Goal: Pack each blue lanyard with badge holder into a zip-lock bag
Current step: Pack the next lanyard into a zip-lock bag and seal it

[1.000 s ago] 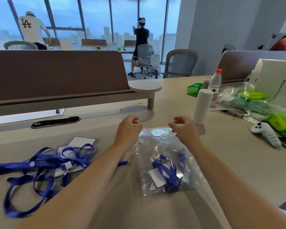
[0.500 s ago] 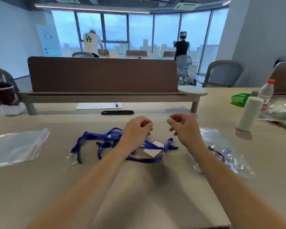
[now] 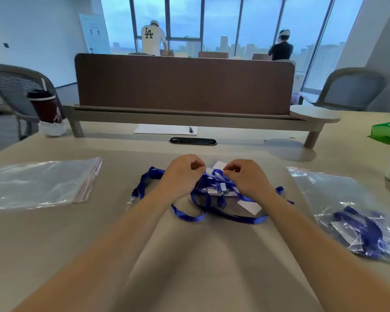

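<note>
blue lanyards (image 3: 200, 197) lie in a tangled heap at the middle of the pale surface (image 3: 189, 255), with clear badge holders (image 3: 250, 206) and their white cards mixed in among the straps. the left hand (image 3: 182, 174) and the right hand (image 3: 248, 180) sit on the far side of the heap, close together, fingers curled in. i cannot tell whether either grip has a strap pinched, as the fingertips are tucked out of sight. well off to the left is a flat stack of empty zip-lock bags (image 3: 38, 183). to the right lies a filled zip-lock bag (image 3: 313, 188) with a packed lanyard (image 3: 367, 230) inside. a dark cup (image 3: 46, 106) stands far left and a green packet (image 3: 387, 131) far right.
</note>
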### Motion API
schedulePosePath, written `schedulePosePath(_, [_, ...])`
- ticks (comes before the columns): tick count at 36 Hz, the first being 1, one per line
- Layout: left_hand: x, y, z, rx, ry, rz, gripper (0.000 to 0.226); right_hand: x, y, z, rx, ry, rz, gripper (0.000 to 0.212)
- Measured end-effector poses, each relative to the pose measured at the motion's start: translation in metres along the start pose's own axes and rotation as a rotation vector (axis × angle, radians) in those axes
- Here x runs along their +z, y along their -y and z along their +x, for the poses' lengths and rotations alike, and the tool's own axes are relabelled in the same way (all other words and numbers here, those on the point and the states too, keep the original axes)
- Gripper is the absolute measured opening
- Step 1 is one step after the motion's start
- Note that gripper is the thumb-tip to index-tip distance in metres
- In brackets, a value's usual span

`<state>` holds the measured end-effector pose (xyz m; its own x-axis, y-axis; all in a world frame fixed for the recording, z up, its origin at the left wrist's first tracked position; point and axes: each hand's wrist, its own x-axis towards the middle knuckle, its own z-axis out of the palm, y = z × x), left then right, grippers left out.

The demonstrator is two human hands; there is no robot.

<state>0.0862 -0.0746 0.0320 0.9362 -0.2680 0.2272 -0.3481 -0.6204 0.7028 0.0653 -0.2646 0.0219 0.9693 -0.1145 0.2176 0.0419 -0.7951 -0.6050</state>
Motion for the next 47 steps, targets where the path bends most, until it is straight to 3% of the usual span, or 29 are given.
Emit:
schedulePosePath(4, [0.010, 0.006, 0.013, -0.006, 0.076, 0.055, 0.015, 0.001, -0.009, 0.011, 0.033, 0.134, -0.105, 0.018])
schedulePosePath(7, [0.017, 0.007, 0.019, -0.009, 0.108, 0.057, 0.014, 0.004, -0.015, 0.015, 0.044, 0.230, -0.186, 0.010])
schedulePosePath(14, [0.025, 0.007, 0.027, -0.009, 0.106, 0.045, 0.015, -0.001, -0.020, 0.022, 0.038, 0.114, -0.240, 0.010])
schedulePosePath(25, [0.008, -0.016, 0.022, 0.000, 0.064, -0.084, 0.021, -0.065, 0.027, 0.022, -0.042, -0.169, 0.159, 0.009])
schedulePosePath(36, [0.010, -0.046, 0.018, -0.002, 0.160, -0.237, 0.077, -0.119, 0.076, 0.016, -0.160, -0.225, 0.446, 0.008])
schedulePosePath(38, [0.009, -0.050, 0.018, 0.036, 0.159, -0.217, 0.067, -0.127, 0.081, 0.016, -0.174, -0.215, 0.499, 0.009])
schedulePosePath(42, [0.002, -0.054, 0.019, 0.099, 0.094, -0.126, 0.016, -0.136, 0.078, 0.018, -0.166, -0.274, 0.397, 0.010])
schedulePosePath(47, [-0.013, -0.058, 0.023, 0.080, 0.054, -0.119, 0.014, -0.133, 0.054, 0.019, -0.074, -0.303, 0.130, 0.010])
